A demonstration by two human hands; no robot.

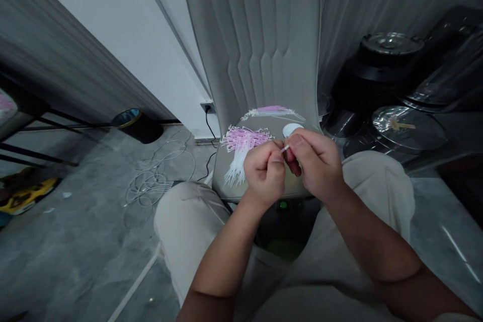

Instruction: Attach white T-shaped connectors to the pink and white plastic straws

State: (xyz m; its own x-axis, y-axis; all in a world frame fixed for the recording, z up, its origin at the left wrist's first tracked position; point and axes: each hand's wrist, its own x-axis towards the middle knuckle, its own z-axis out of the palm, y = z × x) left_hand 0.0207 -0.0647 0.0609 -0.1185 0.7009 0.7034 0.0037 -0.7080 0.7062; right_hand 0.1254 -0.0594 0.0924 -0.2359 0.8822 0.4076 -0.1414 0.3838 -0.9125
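My left hand [265, 170] and my right hand [316, 162] are held together over the seat of a grey padded chair [260, 55], both with fingers curled in a pinch. Between their fingertips is a thin pink and white stick [285, 148]. On the seat just beyond my hands lies a pile of similar pink and white sticks [243, 143], a second smaller bundle [272, 111] further back, and a small white round lid [292, 130] beside my right hand.
My knees in beige trousers frame the chair. A coil of white cable [151, 181] lies on the grey floor at left, near a wall socket [207, 106]. Black pots and plastic-wrapped appliances [392, 85] stand at right. A dark table frame [33, 131] stands at far left.
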